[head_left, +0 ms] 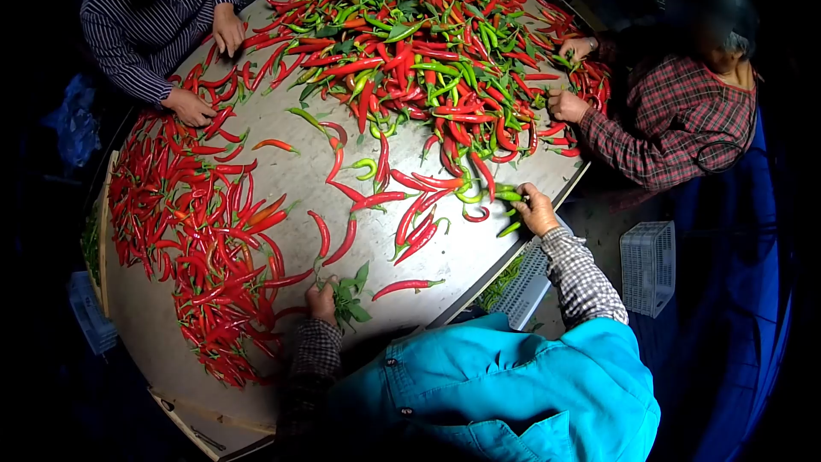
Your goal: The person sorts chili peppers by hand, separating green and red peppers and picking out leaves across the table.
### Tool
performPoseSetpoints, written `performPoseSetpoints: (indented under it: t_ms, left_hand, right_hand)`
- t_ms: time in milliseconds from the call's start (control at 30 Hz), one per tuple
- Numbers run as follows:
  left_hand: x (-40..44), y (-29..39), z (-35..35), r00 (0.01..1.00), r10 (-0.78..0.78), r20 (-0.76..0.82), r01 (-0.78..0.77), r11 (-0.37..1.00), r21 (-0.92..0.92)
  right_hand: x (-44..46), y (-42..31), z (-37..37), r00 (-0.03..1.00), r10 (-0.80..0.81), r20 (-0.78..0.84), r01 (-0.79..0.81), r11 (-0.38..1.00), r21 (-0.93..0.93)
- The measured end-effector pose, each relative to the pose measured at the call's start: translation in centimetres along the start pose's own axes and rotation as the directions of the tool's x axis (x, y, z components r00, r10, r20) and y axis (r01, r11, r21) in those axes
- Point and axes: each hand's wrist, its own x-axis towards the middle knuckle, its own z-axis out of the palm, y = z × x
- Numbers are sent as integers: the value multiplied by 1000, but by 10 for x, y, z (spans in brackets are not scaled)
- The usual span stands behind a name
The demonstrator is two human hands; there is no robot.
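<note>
My left hand [321,301] is closed at the near edge of the table, with a sprig of green leaves [349,298] at its fingers. Just beyond it lie curved red chili peppers [344,239]. My right hand [535,210], in a checked sleeve, pinches green chili peppers [508,194] at the table's right edge. Another green pepper [510,228] lies below that hand. Between my hands several loose red chilies [419,239] are scattered, and a single red chili [407,287] lies closer to me.
A big mixed pile of red and green chilies [428,60] covers the far table [291,154]; a red heap [205,265] lies left. Co-workers' hands [190,107] [568,106] work at both sides. Crates [647,267] [523,287] stand on the floor at right.
</note>
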Motion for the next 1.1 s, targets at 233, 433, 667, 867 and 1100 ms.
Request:
performPoseSetpoints:
  t_ms: [233,433,667,867,1100]
  left_hand:
    - [-11,20,10,996,-75,-47,77,996,38]
    - [-7,9,6,995,-78,-59,78,997,11]
    - [7,-11,-10,999,-39,-27,40,998,56]
    - [-9,10,3,995,-78,-60,80,996,40]
    - [0,2,-2,999,-43,-23,45,997,65]
  right_hand:
    - [3,-8,-5,984,119,134,-165,890,424]
    - [-29,-13,-25,927,118,356,-375,322,869]
    - [-119,64,-75,885,354,302,-412,295,862]
    - [-141,124,-43,621,736,269,-646,285,708]
    - [-23,4,1,926,-193,-324,248,959,135]
